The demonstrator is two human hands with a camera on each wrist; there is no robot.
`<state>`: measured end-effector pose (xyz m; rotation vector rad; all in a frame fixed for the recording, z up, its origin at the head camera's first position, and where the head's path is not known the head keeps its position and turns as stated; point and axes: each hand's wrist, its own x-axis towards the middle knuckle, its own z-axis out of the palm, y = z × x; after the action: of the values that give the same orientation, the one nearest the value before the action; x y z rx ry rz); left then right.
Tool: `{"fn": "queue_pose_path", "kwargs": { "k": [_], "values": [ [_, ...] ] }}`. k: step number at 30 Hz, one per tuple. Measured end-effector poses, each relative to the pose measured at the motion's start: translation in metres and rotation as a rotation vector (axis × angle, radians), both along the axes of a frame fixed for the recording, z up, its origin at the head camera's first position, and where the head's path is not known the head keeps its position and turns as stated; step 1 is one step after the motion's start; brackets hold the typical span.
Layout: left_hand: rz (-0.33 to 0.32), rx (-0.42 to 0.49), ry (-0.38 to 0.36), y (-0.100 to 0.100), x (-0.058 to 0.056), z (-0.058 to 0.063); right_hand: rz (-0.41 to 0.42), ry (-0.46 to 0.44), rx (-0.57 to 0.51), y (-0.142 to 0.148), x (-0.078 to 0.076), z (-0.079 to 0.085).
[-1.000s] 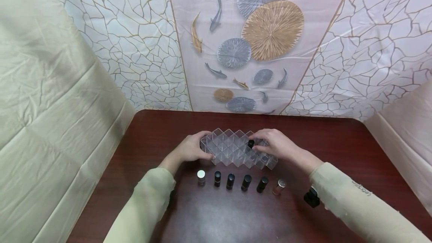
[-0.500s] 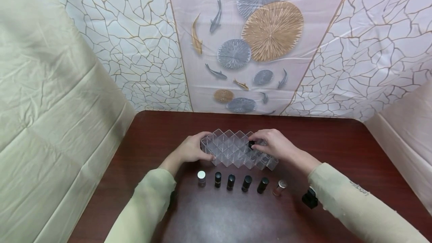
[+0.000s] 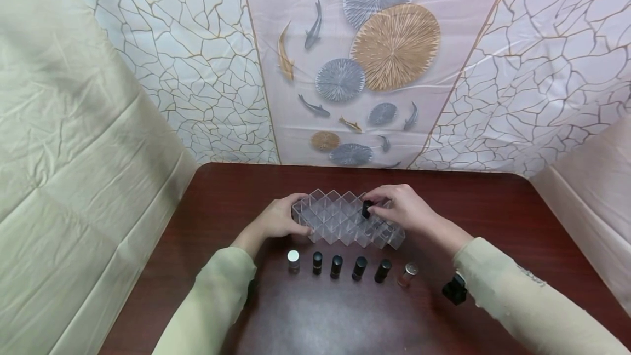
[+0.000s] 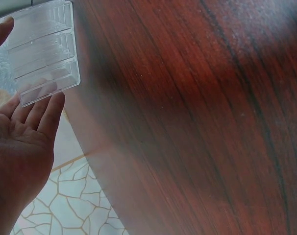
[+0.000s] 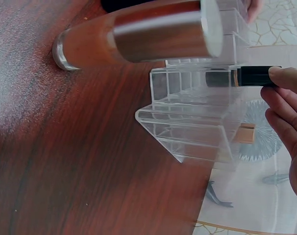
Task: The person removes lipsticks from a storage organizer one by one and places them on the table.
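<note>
A clear organizer (image 3: pixel 329 217) with diamond-shaped compartments stands on the table. My left hand (image 3: pixel 279 217) grips its left end, thumb in front and fingers behind; in the left wrist view the fingers of that hand (image 4: pixel 28 142) lie along the clear wall. Toward the organizer's right side, my right hand (image 3: pixel 401 205) pinches a black lipstick tube (image 3: pixel 366 210) by its upper end. In the right wrist view this lipstick (image 5: pixel 259 76) is upright, its lower part inside a compartment and its black cap above the rim. A copper-coloured cap (image 5: pixel 245 133) shows behind the clear walls.
In front of the organizer a row of cosmetic tubes stands on the dark red table (image 3: pixel 335 316): a silver-topped tube (image 3: pixel 293 261) at left, several black ones (image 3: pixel 360 268), and an orange-bodied, silver-capped tube (image 3: pixel 407 274) at right. Patterned cloth (image 3: pixel 340 141) hangs behind the table.
The lipstick dipped slightly into the organizer half a second ago; now my right hand is a little higher and more of the tube shows. My left hand keeps its grip.
</note>
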<state>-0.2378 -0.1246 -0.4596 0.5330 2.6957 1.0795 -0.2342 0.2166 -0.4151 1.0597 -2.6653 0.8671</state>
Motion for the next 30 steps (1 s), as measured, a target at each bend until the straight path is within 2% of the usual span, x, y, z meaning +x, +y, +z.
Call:
{"fn": "queue_pose_path", "kwargs": {
  "k": [12,21,30],
  "values": [
    [-0.003,0.013,-0.001,-0.001,0.001,0.001,-0.030,0.043,-0.018,0.006,0.004,0.017],
    [0.002,0.003,0.000,0.000,0.000,0.000,-0.075,0.020,-0.032,0.013,0.011,0.030],
    [-0.007,-0.003,0.007,0.000,-0.001,-0.002,-0.079,0.092,-0.021,0.027,0.024,0.037]
  ]
}}
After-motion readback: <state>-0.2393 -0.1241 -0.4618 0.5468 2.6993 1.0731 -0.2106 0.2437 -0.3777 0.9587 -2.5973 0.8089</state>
